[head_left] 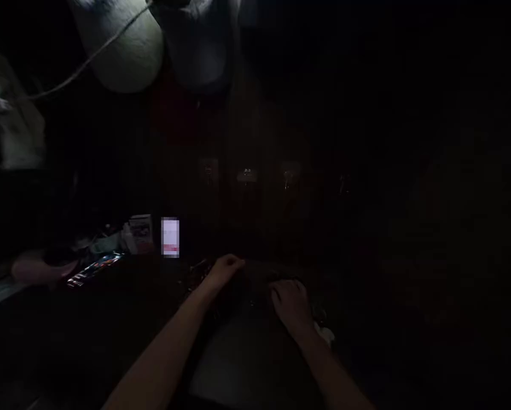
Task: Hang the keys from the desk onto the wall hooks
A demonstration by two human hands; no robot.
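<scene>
The scene is very dark. My left hand (225,270) is held over the dark surface with thumb and fingers pinched together; whatever may be between the fingertips is too small and dim to make out. Just left of its wrist lies a dim cluster of small shiny things (196,274). To the right, my right hand (290,299) is palm down with its fingers curled at a dark, thin-edged shape I cannot identify. Beside the right wrist is a small pale crumpled thing (325,333). A greyish work surface (232,364) shows faintly between my forearms.
At left stand a blurred-out lit rectangle (170,237), a small box (141,230) and a glowing phone-like screen (95,269). A pinkish rounded object (42,270) lies farther left. Pale bulging bags (127,51) and a cord (87,61) hang above.
</scene>
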